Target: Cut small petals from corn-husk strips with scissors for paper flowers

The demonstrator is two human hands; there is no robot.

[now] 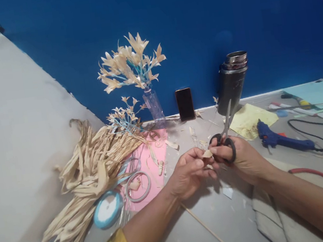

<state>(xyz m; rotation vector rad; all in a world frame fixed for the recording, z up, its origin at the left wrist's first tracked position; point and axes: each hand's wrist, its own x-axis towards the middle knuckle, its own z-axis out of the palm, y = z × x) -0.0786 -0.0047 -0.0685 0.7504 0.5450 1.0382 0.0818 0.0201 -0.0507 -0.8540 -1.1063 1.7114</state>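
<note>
"Over the bare middle of the table (pixel 240 223), right at the fingertips, what is that?"

"A small pale piece (pixel 207 154), curved like a petal. The left hand (pixel 188 175) has its fingertips pinched on one side of it, and the right thumb meets the other."

"And the rest of the right hand (pixel 244 161)?"

"Clamped around the scissors (pixel 227 124), black handles looped about the fingers, blades pointing up in front of the dark flask (pixel 232 84)."

"Are the blades apart?"

"I can't tell; they blur into one shape. The fingers cover part of the pale piece too, and what shows below it, among the fingers, is hard to make out."

"That thin stick (pixel 206 226)?"

"One end is lost under the left forearm, the other runs out of view. The cord of the blue glue gun (pixel 286 142), right of the right hand, gets cut off as well."

"And over by the left arm?"

"Dry strips (pixel 96 165) overlap the pink sheet (pixel 157 183), so its left edge is hidden."
</note>
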